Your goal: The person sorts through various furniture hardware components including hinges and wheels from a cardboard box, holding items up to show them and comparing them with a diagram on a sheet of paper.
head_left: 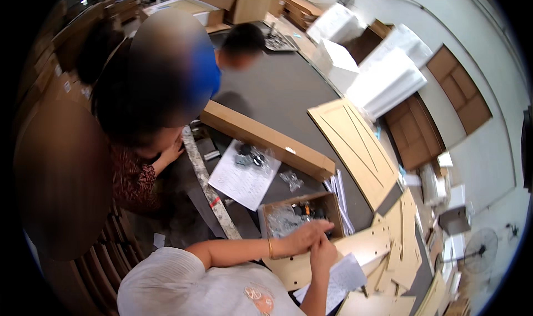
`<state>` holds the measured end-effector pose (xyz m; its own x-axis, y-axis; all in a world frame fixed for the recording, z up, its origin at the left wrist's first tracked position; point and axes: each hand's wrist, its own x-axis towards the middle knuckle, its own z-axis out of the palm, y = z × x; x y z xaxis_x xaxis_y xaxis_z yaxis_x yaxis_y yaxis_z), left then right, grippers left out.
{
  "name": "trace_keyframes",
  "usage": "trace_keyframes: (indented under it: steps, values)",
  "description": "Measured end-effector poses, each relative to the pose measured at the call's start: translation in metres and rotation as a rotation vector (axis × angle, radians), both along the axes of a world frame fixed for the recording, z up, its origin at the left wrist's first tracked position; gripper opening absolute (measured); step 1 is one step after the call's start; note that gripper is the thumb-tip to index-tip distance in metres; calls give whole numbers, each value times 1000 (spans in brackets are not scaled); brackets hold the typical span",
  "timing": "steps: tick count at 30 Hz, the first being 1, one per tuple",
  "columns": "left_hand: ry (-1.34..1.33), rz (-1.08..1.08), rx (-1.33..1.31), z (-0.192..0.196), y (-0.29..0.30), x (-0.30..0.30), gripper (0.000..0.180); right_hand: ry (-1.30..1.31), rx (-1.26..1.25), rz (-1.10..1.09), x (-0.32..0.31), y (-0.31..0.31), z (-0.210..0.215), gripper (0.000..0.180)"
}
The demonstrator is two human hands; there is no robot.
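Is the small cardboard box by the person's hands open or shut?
Open. The small cardboard box has no lid over it, and clear bags of hardware show inside; the left hand rests at its front edge.

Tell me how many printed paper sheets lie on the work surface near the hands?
2. One paper sheet lies left of the open cardboard box, with a bag of hardware on it. The other sheet lies under the right hand. Others may be hidden.

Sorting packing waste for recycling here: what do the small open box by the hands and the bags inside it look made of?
The small open box looks like plain brown corrugated cardboard: matt, uncoated, with raw folded walls. The bags inside seem to be thin clear plastic film, since they glint and crinkle; the dark bits in them may be metal hardware, but that is too small to tell. Both hands meet at the box's near edge.
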<state>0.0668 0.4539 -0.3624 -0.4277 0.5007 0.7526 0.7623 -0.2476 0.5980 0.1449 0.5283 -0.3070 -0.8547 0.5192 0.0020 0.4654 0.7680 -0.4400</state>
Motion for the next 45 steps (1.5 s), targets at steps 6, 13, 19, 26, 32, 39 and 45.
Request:
trace_keyframes:
  steps: [6, 13, 19, 26, 32, 39, 45]
  values:
    - [-289, -309, -438, -69, -29, 1, 95, -45, -104, 24, 4, 9, -71, 31]
    - [-557, -324, -557, -72, -45, -39, 43, 324, -350, 106, -9, 17, -69, 12]
    - [-731, -280, -551, -46, -38, -35, 22, 299, -558, 128, 4, 25, -57, 14]
    - [-1131, -229, -263, -68, -42, -28, 12, 275, -250, 428, 3, 10, -46, 30]
    - [-887, -148, -269, -86, -30, -20, 27, 312, 25, 360, 10, 1, -83, 43]
    - [-949, -433, -332, -83, -47, -38, 37, 445, -650, -6, -4, 3, -102, 33]
    - [-910, -434, -375, -33, -86, -25, 44, 544, -1044, -163, 6, -26, -64, 39]
